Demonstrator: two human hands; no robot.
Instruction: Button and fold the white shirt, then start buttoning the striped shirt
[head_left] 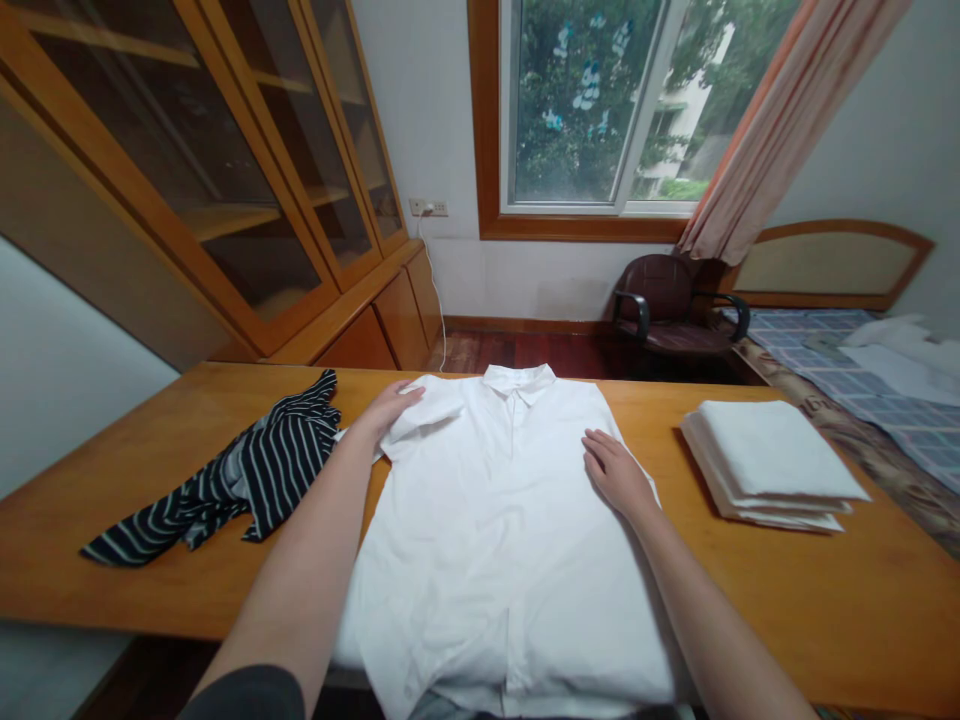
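A white collared shirt (480, 520) lies front up on the wooden table, its collar (519, 380) at the far edge and its hem hanging toward me. My left hand (396, 405) rests at the shoulder on the left, fingers stretched over the outer edge of the short sleeve (431, 412), which lies turned in toward the chest. On the opposite side, my right hand (613, 468) lies flat on the shirt front near its side edge, fingers extended. No sleeve shows on that side. Some wrinkles run across the lower front.
A crumpled black-and-white striped garment (262, 465) lies on the table (142, 420) to the left. Folded white cloths (772, 455) are stacked to the right. Beyond stand a glass-door cabinet (292, 180), an armchair (667, 305) and a bed (817, 345).
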